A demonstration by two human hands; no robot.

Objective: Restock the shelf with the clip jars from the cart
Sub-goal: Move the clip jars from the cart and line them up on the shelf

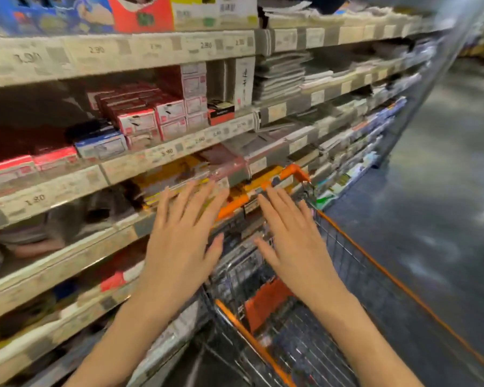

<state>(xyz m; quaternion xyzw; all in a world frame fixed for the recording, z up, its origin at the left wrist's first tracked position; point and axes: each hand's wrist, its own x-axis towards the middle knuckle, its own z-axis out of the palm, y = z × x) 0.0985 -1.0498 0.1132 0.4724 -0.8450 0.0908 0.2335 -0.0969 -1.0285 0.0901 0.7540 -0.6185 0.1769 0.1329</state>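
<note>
both our hands (pixel 179 247) (pixel 293 241) hover over the cart (pixel 346 247), fingers spread, empty; blur hides the jars, so we risk grabbing wrong stock.

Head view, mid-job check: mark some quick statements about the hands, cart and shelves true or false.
1. Both hands are empty with fingers spread. True: left hand and right hand hold nothing.
2. The cart has blue trim. False: its trim is orange.
3. The shelves are to the person's left. True.
4. The right hand grips a jar. False: it is open above the cart.
5. Red and white boxes sit on a shelf above the hands. True.
</note>
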